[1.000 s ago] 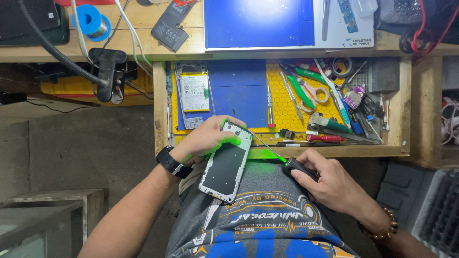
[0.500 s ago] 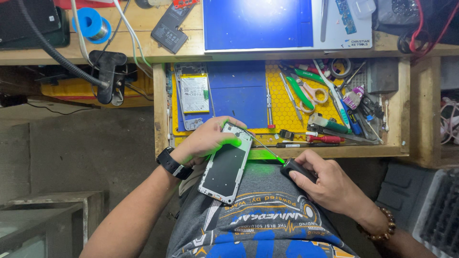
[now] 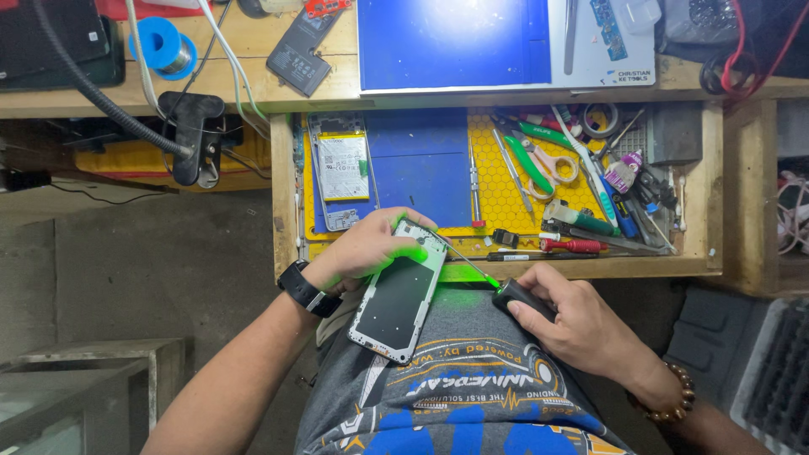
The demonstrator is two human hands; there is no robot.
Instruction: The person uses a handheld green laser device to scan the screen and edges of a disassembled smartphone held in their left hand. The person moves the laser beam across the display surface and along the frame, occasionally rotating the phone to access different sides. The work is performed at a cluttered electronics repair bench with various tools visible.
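Opened white-framed phone body, dark back plate up (image 3: 398,297), on lap at drawer edge, unmoved vs 0.5 s ago. Left hand (image 3: 368,249) clamps its top end. Right hand (image 3: 581,324) wraps black green-lit electric screwdriver (image 3: 511,291), tip now on phone's top corner.

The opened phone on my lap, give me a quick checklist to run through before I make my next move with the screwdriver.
1. Phone steadied: ok. The left hand grips the top end of the opened phone, which rests tilted on the lap.
2. Tool grip: ok. The right hand holds the dark handle of the screwdriver.
3. Tip seated: cannot tell. The thin shaft reaches the phone's upper right corner, but the contact point is too small to see.
4. Work area lit: ok. Green light falls on the fingers and the phone's top edge.
5. Spare tools within reach: ok. The open drawer sits just ahead, with tweezers and scissors inside.
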